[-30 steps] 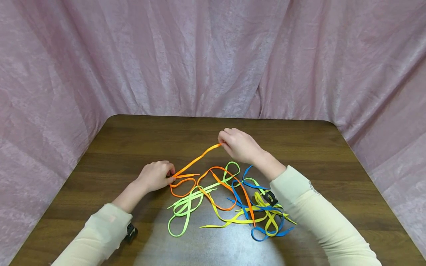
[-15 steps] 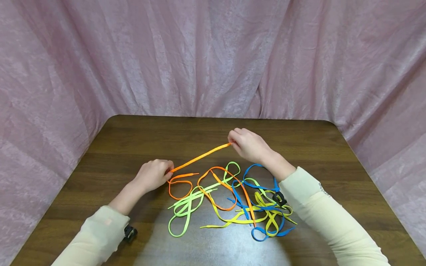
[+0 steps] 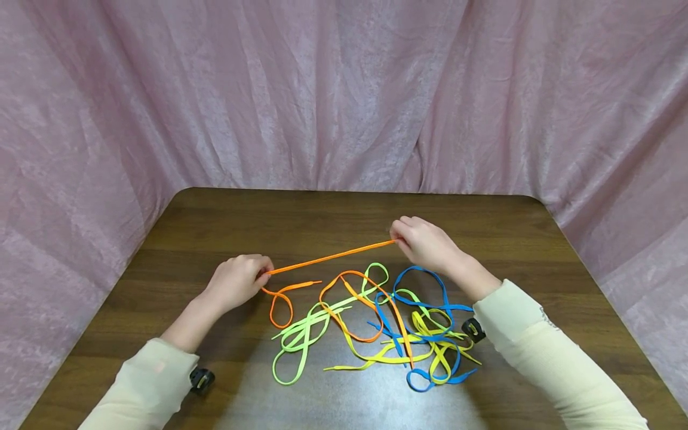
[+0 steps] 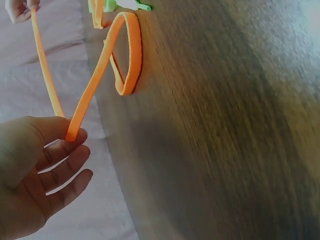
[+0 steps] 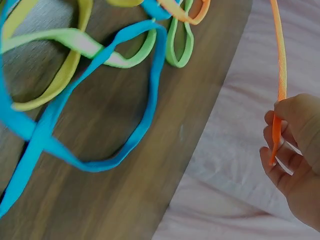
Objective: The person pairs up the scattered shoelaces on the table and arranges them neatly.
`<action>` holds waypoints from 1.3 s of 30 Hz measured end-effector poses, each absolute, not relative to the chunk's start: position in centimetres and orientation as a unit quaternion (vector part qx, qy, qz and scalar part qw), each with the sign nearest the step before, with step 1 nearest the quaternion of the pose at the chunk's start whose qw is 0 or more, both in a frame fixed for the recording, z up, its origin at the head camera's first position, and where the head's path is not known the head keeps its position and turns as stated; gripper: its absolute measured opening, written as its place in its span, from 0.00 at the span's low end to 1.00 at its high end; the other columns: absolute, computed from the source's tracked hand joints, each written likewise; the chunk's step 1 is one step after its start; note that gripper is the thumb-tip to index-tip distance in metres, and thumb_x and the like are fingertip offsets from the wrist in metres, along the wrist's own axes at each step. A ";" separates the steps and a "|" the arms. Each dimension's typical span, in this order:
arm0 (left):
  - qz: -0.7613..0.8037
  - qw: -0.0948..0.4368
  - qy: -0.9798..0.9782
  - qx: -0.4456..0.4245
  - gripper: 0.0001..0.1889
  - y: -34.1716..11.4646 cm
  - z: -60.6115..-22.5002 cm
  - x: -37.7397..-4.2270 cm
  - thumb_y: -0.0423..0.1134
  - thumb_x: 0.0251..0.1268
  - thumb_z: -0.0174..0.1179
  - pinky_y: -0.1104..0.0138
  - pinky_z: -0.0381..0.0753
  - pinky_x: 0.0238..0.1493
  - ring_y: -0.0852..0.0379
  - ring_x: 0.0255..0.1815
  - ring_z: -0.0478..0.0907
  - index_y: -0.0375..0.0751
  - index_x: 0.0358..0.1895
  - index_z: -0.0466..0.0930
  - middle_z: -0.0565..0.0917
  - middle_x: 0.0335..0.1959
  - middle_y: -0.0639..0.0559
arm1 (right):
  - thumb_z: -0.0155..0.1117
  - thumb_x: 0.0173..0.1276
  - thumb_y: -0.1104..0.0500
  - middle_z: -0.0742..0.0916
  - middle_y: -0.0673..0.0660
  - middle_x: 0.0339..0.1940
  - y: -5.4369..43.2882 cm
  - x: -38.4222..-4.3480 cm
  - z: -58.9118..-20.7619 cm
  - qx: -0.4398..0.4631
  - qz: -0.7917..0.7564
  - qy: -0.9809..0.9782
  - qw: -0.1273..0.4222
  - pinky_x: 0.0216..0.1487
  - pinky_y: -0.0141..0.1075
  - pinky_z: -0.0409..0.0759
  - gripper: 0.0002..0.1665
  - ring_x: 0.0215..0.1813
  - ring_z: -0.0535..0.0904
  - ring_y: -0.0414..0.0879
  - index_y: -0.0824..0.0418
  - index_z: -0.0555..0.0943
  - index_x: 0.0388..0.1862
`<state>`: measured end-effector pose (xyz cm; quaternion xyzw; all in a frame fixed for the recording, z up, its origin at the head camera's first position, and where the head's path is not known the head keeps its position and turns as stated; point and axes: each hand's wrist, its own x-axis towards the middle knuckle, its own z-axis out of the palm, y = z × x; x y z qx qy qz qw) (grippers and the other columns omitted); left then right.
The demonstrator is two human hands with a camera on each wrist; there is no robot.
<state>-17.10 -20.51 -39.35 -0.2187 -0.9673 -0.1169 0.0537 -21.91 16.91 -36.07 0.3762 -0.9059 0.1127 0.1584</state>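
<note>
An orange shoelace (image 3: 333, 257) is stretched nearly straight between both hands, above the table. My left hand (image 3: 240, 279) pinches it between thumb and forefinger, the other fingers loosely bent in the left wrist view. From that pinch the rest of the lace hangs to a small loop (image 4: 131, 55) on the wood, with its tip pointing right. My right hand (image 3: 424, 243) pinches the lace near its other end; a short tip (image 5: 274, 150) sticks out below the thumb in the right wrist view.
Between the arms lie a second orange shoelace (image 3: 400, 319), a light green shoelace (image 3: 304, 334), a yellow shoelace (image 3: 387, 359) and a blue shoelace (image 3: 445, 292), overlapping in a tangle on the wooden table (image 3: 258, 215). A pink curtain (image 3: 344, 95) hangs behind.
My right hand has moved right and my left hand slightly left, drawing the orange lace between them longer and straighter. Its loop by the left hand has shrunk. More of the blue lace shows.
</note>
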 end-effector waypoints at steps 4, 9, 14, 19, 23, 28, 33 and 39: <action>-0.120 0.066 -0.966 -0.220 0.02 -21.0 -39.4 -17.1 0.34 0.54 0.63 0.66 0.68 0.19 0.61 0.19 0.69 0.45 0.31 0.82 0.78 0.23 0.58 | 0.60 0.59 0.67 0.76 0.50 0.26 18.3 -22.0 -36.4 0.359 0.114 -0.914 0.152 0.33 0.38 0.72 0.07 0.31 0.72 0.47 0.57 0.73 0.27; -0.125 0.086 -0.963 -0.222 0.03 -21.4 -39.3 -17.1 0.36 0.55 0.64 0.63 0.72 0.20 0.59 0.22 0.74 0.44 0.32 0.84 0.83 0.28 0.55 | 0.61 0.57 0.68 0.75 0.50 0.25 20.2 -22.2 -36.9 0.341 0.114 -0.921 0.149 0.32 0.38 0.71 0.07 0.29 0.71 0.46 0.58 0.73 0.28; -0.125 0.093 -0.963 -0.222 0.04 -21.9 -39.2 -17.3 0.36 0.55 0.64 0.63 0.72 0.20 0.58 0.22 0.75 0.42 0.34 0.84 0.83 0.30 0.53 | 0.60 0.56 0.69 0.75 0.50 0.24 22.0 -22.4 -37.3 0.327 0.117 -0.924 0.157 0.30 0.38 0.69 0.07 0.28 0.70 0.45 0.58 0.73 0.28; -0.123 0.092 -0.963 -0.222 0.05 -22.5 -39.2 -17.6 0.35 0.55 0.63 0.64 0.71 0.19 0.59 0.20 0.73 0.42 0.35 0.84 0.83 0.29 0.53 | 0.60 0.55 0.70 0.76 0.51 0.24 23.6 -22.5 -37.5 0.311 0.119 -0.929 0.162 0.29 0.38 0.69 0.07 0.27 0.69 0.45 0.59 0.74 0.28; -0.123 0.086 -0.964 -0.219 0.05 -23.1 -39.2 -17.9 0.35 0.56 0.63 0.64 0.70 0.19 0.60 0.20 0.72 0.41 0.36 0.84 0.83 0.29 0.52 | 0.60 0.54 0.71 0.76 0.51 0.24 25.1 -22.4 -37.8 0.296 0.121 -0.933 0.166 0.27 0.37 0.68 0.08 0.26 0.69 0.44 0.60 0.74 0.29; -0.123 0.075 -0.967 -0.212 0.05 -23.9 -39.3 -18.2 0.35 0.56 0.62 0.64 0.71 0.20 0.59 0.22 0.74 0.42 0.37 0.84 0.83 0.31 0.52 | 0.60 0.52 0.73 0.76 0.50 0.24 27.1 -22.2 -38.4 0.279 0.125 -0.936 0.172 0.26 0.37 0.68 0.09 0.25 0.68 0.43 0.60 0.74 0.29; -0.118 0.075 -0.969 -0.205 0.05 -24.7 -39.5 -18.7 0.36 0.57 0.62 0.60 0.72 0.21 0.56 0.24 0.77 0.44 0.37 0.84 0.84 0.31 0.53 | 0.60 0.51 0.73 0.76 0.50 0.24 28.9 -22.1 -38.9 0.268 0.125 -0.938 0.179 0.26 0.37 0.68 0.10 0.25 0.68 0.42 0.61 0.74 0.29; -0.121 0.068 -0.971 -0.195 0.06 -25.7 -39.7 -19.2 0.36 0.57 0.62 0.62 0.70 0.20 0.57 0.22 0.75 0.44 0.37 0.85 0.84 0.30 0.53 | 0.61 0.50 0.74 0.76 0.50 0.23 30.5 -21.7 -39.2 0.257 0.123 -0.942 0.178 0.25 0.37 0.68 0.11 0.24 0.69 0.42 0.61 0.74 0.29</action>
